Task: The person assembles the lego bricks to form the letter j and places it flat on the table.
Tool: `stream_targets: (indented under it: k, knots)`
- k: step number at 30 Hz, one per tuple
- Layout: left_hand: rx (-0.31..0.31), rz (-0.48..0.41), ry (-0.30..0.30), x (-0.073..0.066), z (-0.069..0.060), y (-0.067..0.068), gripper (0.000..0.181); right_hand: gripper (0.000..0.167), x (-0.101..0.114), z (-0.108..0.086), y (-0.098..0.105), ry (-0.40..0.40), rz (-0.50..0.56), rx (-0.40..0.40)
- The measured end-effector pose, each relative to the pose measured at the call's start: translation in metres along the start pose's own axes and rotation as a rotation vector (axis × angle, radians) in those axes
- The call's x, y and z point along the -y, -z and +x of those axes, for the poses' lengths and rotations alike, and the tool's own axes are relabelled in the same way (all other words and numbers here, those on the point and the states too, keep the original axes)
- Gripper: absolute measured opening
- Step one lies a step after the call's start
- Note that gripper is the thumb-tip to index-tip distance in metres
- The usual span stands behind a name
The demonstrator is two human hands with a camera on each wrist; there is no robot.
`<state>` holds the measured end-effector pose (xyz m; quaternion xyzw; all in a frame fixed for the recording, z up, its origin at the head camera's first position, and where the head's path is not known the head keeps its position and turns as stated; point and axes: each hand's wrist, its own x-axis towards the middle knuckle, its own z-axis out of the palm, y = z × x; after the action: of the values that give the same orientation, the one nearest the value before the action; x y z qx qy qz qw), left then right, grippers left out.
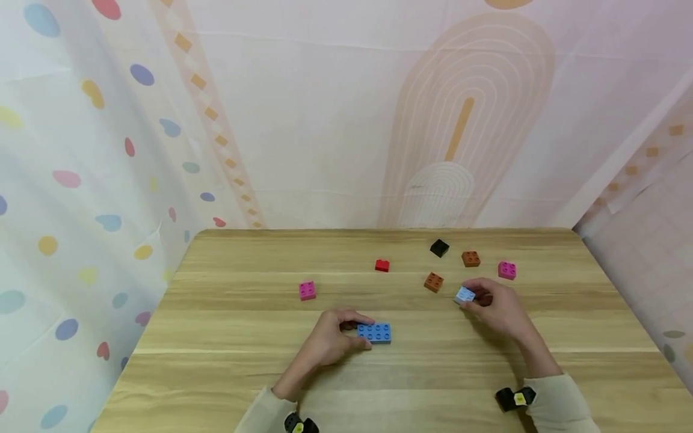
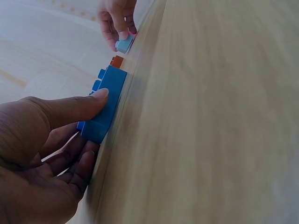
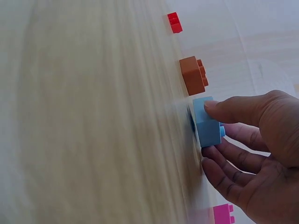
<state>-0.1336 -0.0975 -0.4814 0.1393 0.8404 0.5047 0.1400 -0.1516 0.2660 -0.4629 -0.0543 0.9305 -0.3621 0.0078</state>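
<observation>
My left hand [image 1: 331, 338] grips a long blue building brick [image 1: 381, 334] with two rows of studs, thumb along the near side and fingers at the far side. Its studs face up, and it sits on or just over the wooden table. Farther right, my right hand [image 1: 500, 308] pinches a small light blue brick [image 1: 464, 295] between thumb and fingers. In the right wrist view, a dark shadow lies beside this light blue brick [image 3: 207, 123]; whether it touches the table I cannot tell. An orange-brown brick [image 3: 192, 76] stands close to it, apart from the fingers.
On the wooden table [image 1: 216, 361] lie a pink brick [image 1: 307, 291] at left and a small red brick [image 1: 382, 265] mid-back. Toward the back right are a black brick [image 1: 440, 248], another orange-brown brick [image 1: 471, 259] and a second pink brick [image 1: 507, 270]. A patterned curtain [image 1: 314, 132] hangs behind.
</observation>
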Motion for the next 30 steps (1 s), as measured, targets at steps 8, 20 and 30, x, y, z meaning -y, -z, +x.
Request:
stream_targets:
  k: [8,20,30]
  knots:
    - [-0.012,-0.018,-0.017,0.002,-0.002,-0.003,0.035,0.035,0.006,-0.001,-0.001,0.012,0.025,0.011]
    - [-0.013,-0.010,-0.014,0.001,-0.001,-0.003,0.035,0.034,0.019,-0.004,-0.004,0.093,0.065,0.021]
    - [-0.012,-0.015,-0.013,0.002,0.001,-0.001,0.034,0.032,0.032,-0.005,-0.018,0.152,0.079,0.022]
